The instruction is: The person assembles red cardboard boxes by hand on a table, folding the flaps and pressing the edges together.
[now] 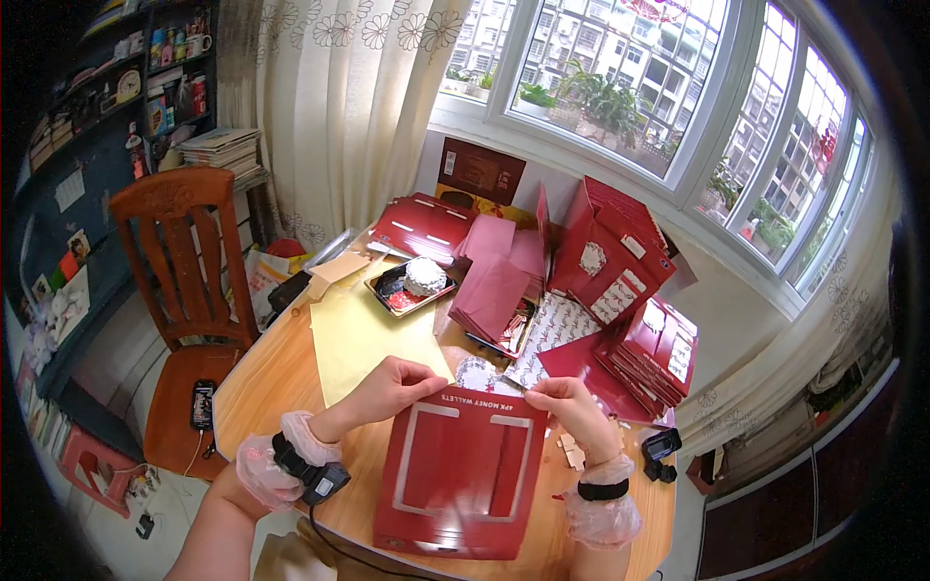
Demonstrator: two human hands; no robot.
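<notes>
A flat red printed card sheet (pixel 463 484) with pale bracket-shaped strips hangs between my two hands, over the near part of the wooden table. My left hand (pixel 402 389) pinches its far left corner between thumb and fingers. At the far right corner my right hand (pixel 572 402) grips it the same way. Just beyond the sheet lies a white patterned piece (pixel 480 375), partly covered by it. Small tan card scraps (pixel 573 452) lie beside my right wrist.
Yellow paper (pixel 373 339) covers the table's left part, near a black tray (pixel 392 295) holding a silvery-white roll. Dark pink envelopes (pixel 491 295) stand mid-table. Red folders (pixel 654 353) are stacked at right, before a large red box (pixel 605 247). A wooden chair (pixel 184 281) stands left.
</notes>
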